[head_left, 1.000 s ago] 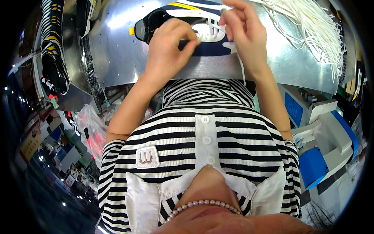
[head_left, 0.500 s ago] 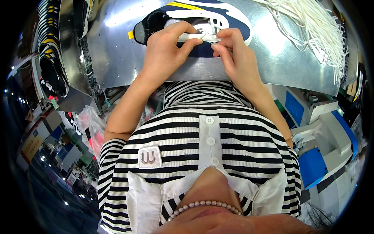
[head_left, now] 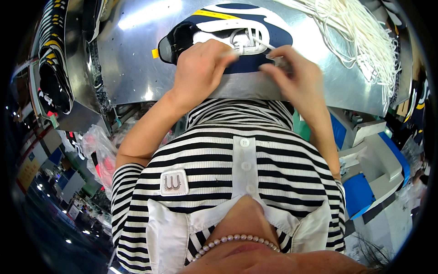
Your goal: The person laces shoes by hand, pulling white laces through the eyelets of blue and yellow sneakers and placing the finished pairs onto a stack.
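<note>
A dark navy shoe (head_left: pixel 279 34) with white trim and a yellow stripe lies on its side on the metal worktop, its toe to the right. White shoelace (head_left: pixel 250 37) runs through part of its eyelets. My left hand (head_left: pixel 200 68) is closed at the near edge of the shoe opening, thumb and forefinger together; what they pinch is smeared by motion. To the right of the shoe, my right hand (head_left: pixel 299 75) has curled fingers, and a strand of lace stretches from the eyelets to its forefinger. The thumb tip stands a little apart below.
A thick bundle of loose white laces (head_left: pixel 360 39) lies at the right of the metal worktop (head_left: pixel 137 59). Several more shoes (head_left: pixel 54 77) are stacked along the left side. Below right stands a grey and blue plastic bin (head_left: pixel 378 169); a clear plastic bag (head_left: pixel 98 146) hangs at lower left.
My right hand has moved right, away from the eyelets, drawing a strand of lace with it. My left hand has shifted slightly down, uncovering more of the lacing.
</note>
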